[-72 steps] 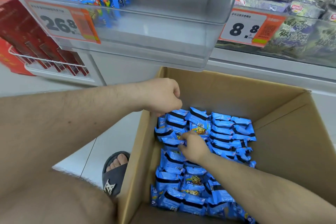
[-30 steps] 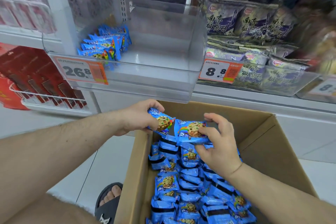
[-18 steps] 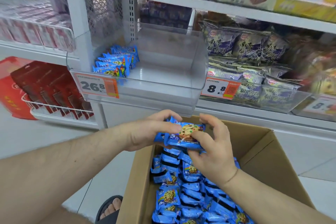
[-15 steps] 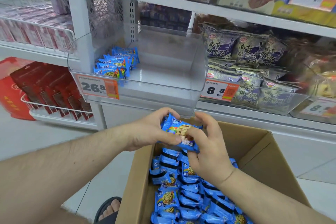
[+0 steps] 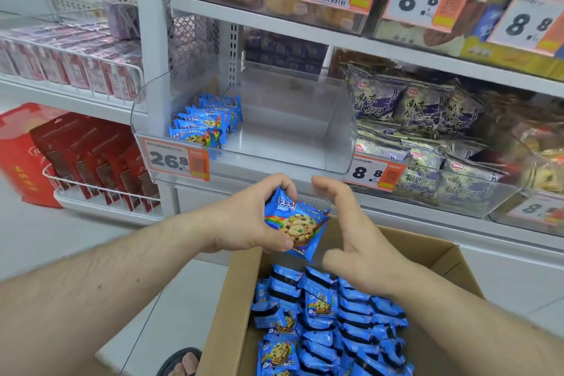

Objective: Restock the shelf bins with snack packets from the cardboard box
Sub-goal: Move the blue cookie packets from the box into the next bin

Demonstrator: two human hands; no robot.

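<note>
- One blue cookie packet (image 5: 294, 224) sits pinched in our left hand (image 5: 247, 220), thumb under its near edge and fingers curled over the top, face up, we judge for neat shelving.
- Our right hand (image 5: 351, 235) is spread open just beside it, gripping nothing.
- Below, the cardboard box (image 5: 232, 308) holds many more packets.
- Farther off, the clear shelf bin (image 5: 332, 119) has a short row (image 5: 207, 122) at its left and plenty of bare floor, so restocking looks barely begun.
</note>
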